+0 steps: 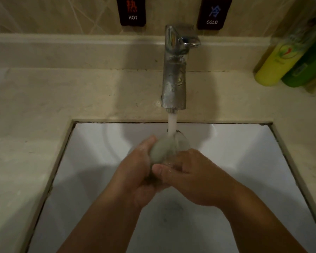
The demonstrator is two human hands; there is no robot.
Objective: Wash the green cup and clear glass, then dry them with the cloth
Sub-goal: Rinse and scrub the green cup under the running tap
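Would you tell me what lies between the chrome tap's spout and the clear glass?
Head view: only the running water stream, falling from the tap onto the glass.

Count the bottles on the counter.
2 clearly: a yellow bottle at the counter's back right corner and a green bottle touching its right side. The frame edge crops that corner, so more may be hidden.

- A beige stone counter [44,99] surrounds a white sink [102,143] set into it.
- A metal tap [174,79] stands on the counter, just beyond the grip.
- Yellow and green bottles [281,61] stand far right of the grip.
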